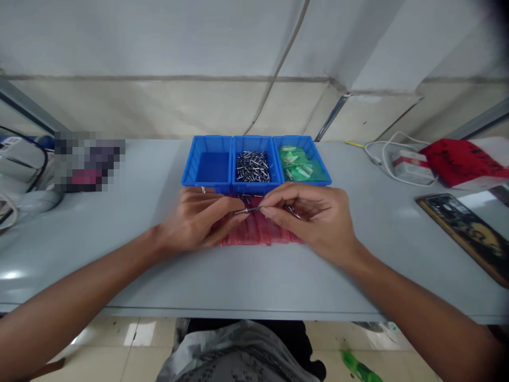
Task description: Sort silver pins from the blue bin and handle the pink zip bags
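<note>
A thin metal pin (pixel 251 209), slim with a small collar, is held level between my two hands. My left hand (pixel 196 218) pinches its left end between thumb and forefinger; a ring shows on one finger. Thumb and fingertips of my right hand (pixel 318 215) close on its right end. More metal pins (pixel 293 211) show under the curled fingers of my right hand. Below both hands lies red plastic packaging (pixel 258 233) on the table, with a few dark metal pieces on its far part. Beyond it, a blue bin (pixel 252 187) contains many similar pins (pixel 252 167).
Beside the pin bin stand an empty blue bin (pixel 186 172) on the left and one with green packets (pixel 300 164) on the right. A dark phone (pixel 465 228), a white cable (pixel 384 159), a small box (pixel 412 167) and red cloth (pixel 457 159) lie farther right on the grey table (pixel 159 281).
</note>
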Tool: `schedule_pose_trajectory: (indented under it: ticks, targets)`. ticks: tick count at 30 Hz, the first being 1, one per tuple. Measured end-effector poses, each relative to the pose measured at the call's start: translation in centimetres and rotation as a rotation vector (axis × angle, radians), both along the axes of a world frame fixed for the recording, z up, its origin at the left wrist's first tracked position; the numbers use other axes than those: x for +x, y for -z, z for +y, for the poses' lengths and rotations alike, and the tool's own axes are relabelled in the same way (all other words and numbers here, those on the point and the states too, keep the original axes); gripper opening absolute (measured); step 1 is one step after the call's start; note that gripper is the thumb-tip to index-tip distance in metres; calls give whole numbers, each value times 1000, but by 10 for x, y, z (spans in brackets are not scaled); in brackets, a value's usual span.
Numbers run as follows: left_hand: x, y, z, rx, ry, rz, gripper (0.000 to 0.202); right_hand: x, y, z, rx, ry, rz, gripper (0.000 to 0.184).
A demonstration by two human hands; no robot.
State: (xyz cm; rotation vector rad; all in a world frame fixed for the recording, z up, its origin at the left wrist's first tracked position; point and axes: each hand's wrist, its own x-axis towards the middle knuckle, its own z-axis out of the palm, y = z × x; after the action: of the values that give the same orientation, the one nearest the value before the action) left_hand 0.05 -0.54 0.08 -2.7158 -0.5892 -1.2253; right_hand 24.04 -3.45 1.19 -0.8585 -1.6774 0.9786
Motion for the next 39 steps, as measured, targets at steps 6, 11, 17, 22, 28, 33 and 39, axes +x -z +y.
schedule_pose_trajectory:
  ticks: [6,11,17,22,28,33,39]
  targets:
    - [-1,0,0,-7,49,37,15,0,0,0,3,-17,12,5]
    - [-1,0,-1,-8,16,31,12,0,1,0,9,-11,10,4]
    - [-2,2,0,-15,27,6,13,-1,1,0,0,-16,20,3]
    - [-3,2,0,5,44,67,28,0,1,1,-21,-39,27,2]
    - [-3,1,1,22,19,104,42,-2,3,2,-116,-86,48,4]
    - [-2,-1,1,28,6,50,42,-1,1,3,-138,-31,52,5]
    - [-2,-3,-2,18,-59,-24,33,2,5,10,-198,121,67,6]
